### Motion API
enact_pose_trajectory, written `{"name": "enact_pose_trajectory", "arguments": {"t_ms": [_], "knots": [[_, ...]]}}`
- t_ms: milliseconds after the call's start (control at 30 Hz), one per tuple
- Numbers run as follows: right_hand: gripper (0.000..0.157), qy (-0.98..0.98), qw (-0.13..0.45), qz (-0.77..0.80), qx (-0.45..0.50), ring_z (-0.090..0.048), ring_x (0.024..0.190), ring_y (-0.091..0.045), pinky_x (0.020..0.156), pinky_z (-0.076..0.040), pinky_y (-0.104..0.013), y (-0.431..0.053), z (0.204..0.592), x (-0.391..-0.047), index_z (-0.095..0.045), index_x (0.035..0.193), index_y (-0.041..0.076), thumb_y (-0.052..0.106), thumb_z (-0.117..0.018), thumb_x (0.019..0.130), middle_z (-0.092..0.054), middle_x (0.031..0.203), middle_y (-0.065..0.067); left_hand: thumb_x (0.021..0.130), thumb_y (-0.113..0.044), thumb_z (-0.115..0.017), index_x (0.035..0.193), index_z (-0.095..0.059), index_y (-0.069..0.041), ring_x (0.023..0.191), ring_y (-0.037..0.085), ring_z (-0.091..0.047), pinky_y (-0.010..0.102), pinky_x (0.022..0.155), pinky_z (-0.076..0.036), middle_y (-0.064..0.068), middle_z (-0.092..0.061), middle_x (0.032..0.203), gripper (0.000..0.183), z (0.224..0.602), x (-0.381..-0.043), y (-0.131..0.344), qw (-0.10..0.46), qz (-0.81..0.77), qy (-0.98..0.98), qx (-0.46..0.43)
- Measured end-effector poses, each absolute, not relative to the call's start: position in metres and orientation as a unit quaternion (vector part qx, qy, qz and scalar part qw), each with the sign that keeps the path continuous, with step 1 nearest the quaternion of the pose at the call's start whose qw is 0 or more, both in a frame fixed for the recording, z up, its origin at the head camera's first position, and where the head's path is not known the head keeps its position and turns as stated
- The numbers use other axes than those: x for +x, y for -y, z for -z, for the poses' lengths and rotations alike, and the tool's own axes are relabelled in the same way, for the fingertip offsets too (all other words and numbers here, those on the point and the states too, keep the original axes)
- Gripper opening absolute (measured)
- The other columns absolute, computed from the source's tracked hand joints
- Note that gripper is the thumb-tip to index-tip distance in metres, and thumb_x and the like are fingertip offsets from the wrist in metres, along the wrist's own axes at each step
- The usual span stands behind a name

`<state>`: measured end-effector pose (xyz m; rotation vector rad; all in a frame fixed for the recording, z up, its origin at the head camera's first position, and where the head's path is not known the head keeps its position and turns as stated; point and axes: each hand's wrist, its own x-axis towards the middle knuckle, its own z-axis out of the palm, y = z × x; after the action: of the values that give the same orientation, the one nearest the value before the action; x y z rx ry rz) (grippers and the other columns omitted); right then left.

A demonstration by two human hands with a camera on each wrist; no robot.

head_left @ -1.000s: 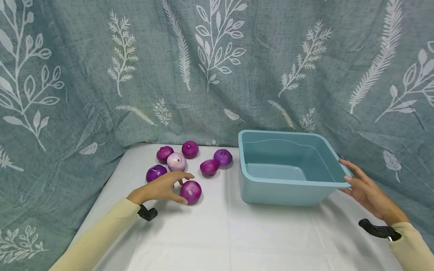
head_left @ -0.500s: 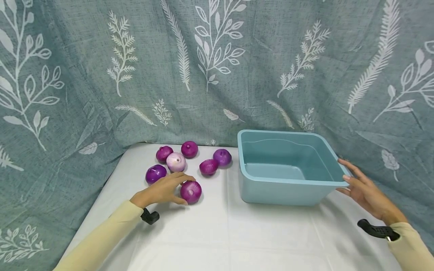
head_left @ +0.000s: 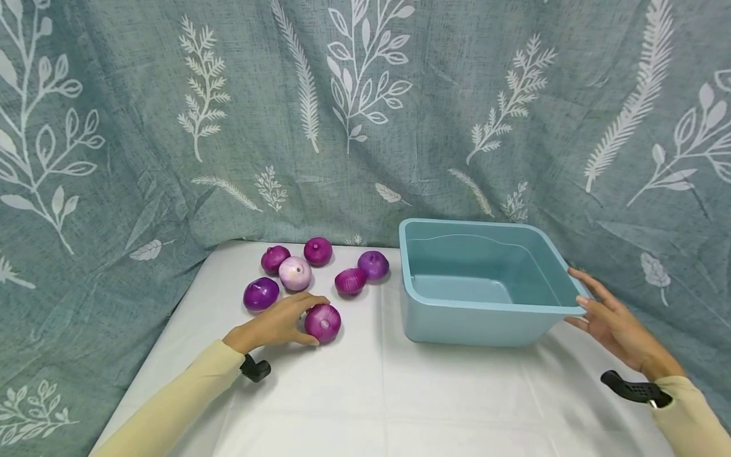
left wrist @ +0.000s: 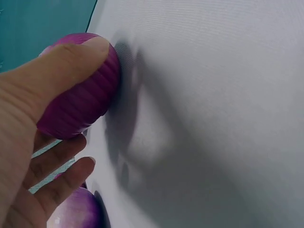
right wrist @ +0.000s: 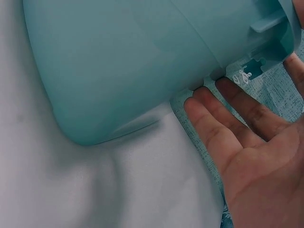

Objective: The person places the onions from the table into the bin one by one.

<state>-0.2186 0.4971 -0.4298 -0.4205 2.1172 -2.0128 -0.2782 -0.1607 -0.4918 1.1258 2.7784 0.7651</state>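
Note:
A purple-red onion [head_left: 323, 324] rests on the white cloth, and my left hand [head_left: 273, 325] grips it from its left side. In the left wrist view the thumb [left wrist: 78, 59] lies across the ribbed onion [left wrist: 88, 102], with fingers at its other side. My right hand [head_left: 619, 330] holds the right end of a light blue plastic tub [head_left: 474, 327] by its rim. In the right wrist view, several nearly straight fingers [right wrist: 247, 107] touch the tub's outer wall [right wrist: 123, 66] below the rim. The inside of the tub shows no contents.
Behind the left hand lie a dark purple onion [head_left: 261, 294], a pale onion [head_left: 295, 273] and two reddish ones. Another purple onion [head_left: 374, 265] and a ribbed onion [head_left: 350, 282] sit nearer the tub. A patterned green curtain [head_left: 365, 127] hangs behind the table.
The left hand's fingers have closed from beside the onion onto it, and the onion has shifted very slightly right. The right hand has stayed at the tub's rim.

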Motion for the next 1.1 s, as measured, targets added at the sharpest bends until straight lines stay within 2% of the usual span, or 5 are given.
{"name": "enact_pose_trajectory", "arguments": {"t_ms": [233, 600, 767, 900, 1100], "knots": [[0.063, -0.719, 0.100, 0.676, -0.125, -0.053, 0.129, 0.001, 0.098, -0.053, -0.028, -0.497, 0.428, -0.217, -0.007, 0.167, 0.026, 0.008, -0.033, 0.113, 0.010, 0.170, -0.001, 0.078, -0.038, -0.092, 0.145, -0.056, -0.016, 0.128, 0.022, -0.056, 0.044, 0.107, -0.047, 0.004, -0.059, 0.137, 0.080, 0.489, -0.276, 0.160, 0.013, -0.259, -0.894, 0.365], [0.063, -0.723, 0.099, 0.673, -0.119, -0.053, 0.128, 0.003, 0.097, -0.053, -0.027, -0.496, 0.427, -0.217, -0.008, 0.167, 0.029, 0.009, -0.034, 0.113, 0.013, 0.170, 0.000, 0.077, -0.041, -0.091, 0.144, -0.057, -0.012, 0.116, 0.016, -0.060, 0.039, 0.097, -0.053, 0.003, -0.062, 0.135, 0.080, 0.475, -0.284, 0.160, -0.031, -0.276, -0.893, 0.355], [0.063, -0.724, 0.096, 0.672, -0.123, -0.053, 0.129, 0.002, 0.097, -0.053, -0.027, -0.497, 0.428, -0.218, -0.009, 0.167, 0.028, 0.008, -0.033, 0.113, 0.009, 0.170, -0.001, 0.077, -0.039, -0.092, 0.143, -0.057, -0.014, 0.109, 0.013, -0.059, 0.038, 0.086, -0.056, 0.001, -0.061, 0.131, 0.078, 0.467, -0.288, 0.158, -0.028, -0.299, -0.890, 0.344], [0.063, -0.720, 0.096, 0.674, -0.132, -0.053, 0.130, 0.001, 0.098, -0.053, -0.027, -0.498, 0.429, -0.218, -0.009, 0.167, 0.027, 0.007, -0.033, 0.112, 0.004, 0.169, -0.001, 0.077, -0.038, -0.092, 0.143, -0.058, -0.015, 0.104, 0.012, -0.058, 0.040, 0.085, -0.057, -0.001, -0.061, 0.131, 0.078, 0.461, -0.291, 0.156, -0.029, -0.320, -0.883, 0.342], [0.063, -0.718, 0.100, 0.675, -0.138, -0.053, 0.131, 0.000, 0.099, -0.052, -0.028, -0.498, 0.430, -0.219, -0.007, 0.167, 0.026, 0.007, -0.032, 0.113, 0.006, 0.169, -0.002, 0.076, -0.033, -0.094, 0.143, -0.057, -0.013, 0.096, 0.013, -0.057, 0.038, 0.081, -0.056, -0.002, -0.062, 0.127, 0.079, 0.446, -0.299, 0.150, -0.052, -0.329, -0.873, 0.356]]}}
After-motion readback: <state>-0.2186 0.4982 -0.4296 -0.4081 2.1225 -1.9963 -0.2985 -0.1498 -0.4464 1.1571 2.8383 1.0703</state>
